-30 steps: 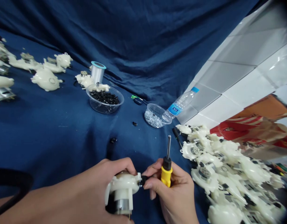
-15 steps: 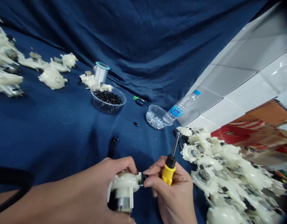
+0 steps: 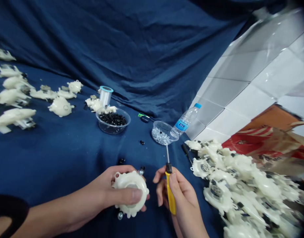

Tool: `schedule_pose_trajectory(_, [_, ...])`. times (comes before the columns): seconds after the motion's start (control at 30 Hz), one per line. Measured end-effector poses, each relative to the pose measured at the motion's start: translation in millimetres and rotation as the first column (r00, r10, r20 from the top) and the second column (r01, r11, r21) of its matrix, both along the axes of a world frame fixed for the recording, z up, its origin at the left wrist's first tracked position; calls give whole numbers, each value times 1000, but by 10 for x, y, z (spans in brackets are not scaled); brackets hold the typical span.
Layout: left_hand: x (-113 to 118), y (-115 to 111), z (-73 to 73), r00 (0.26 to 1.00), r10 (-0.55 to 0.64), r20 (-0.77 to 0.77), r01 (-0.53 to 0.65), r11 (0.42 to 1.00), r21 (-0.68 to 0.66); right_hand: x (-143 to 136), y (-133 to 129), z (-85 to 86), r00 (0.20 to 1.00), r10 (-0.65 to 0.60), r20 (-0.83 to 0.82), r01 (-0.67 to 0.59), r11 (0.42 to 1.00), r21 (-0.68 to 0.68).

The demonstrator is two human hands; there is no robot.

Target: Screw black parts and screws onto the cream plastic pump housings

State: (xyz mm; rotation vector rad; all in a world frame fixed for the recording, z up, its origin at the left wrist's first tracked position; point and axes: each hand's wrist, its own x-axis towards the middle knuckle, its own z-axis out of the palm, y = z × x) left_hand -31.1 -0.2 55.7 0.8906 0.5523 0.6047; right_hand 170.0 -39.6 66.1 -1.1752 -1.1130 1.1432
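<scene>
Blue cloth (image 3: pixel 55 155) covers the table and hangs as a backdrop; white wall tiles (image 3: pixel 243 89) stand at right. On the cloth sit a clear bowl of black parts (image 3: pixel 113 119), a small cup of screws (image 3: pixel 162 133), a water bottle (image 3: pixel 185 119) and a heap of white housings (image 3: pixel 241 185). My left hand (image 3: pixel 117 193) has its grip closed around a round, cream-white plastic housing (image 3: pixel 131 193), low at centre. My right hand (image 3: pixel 178 198) grips a yellow-handled screwdriver (image 3: pixel 169 185), shaft pointing up, just beside the housing.
</scene>
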Motion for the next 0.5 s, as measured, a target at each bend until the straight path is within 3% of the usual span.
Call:
schedule_pose_trajectory(0.1, [-3, 58, -1, 988, 109, 110, -84, 973, -213, 35, 33, -42, 999, -5, 41, 5, 1000, -5])
schedule_pose_trajectory(0.2, [17, 103, -13, 971, 174, 166, -108, 933, -345, 28, 24, -72, 994, -15, 111, 7, 997, 76])
schedule_pose_trajectory(0.33, [51, 104, -61, 953, 151, 261, -52, 934, -352, -65, -61, -47, 967, -88, 238, 19, 960, 278])
schedule_pose_trajectory(0.5, [60, 50, -119, 911, 64, 408, 55, 961, -272, -182, -72, 14, 927, -112, 357, -7, 949, 316])
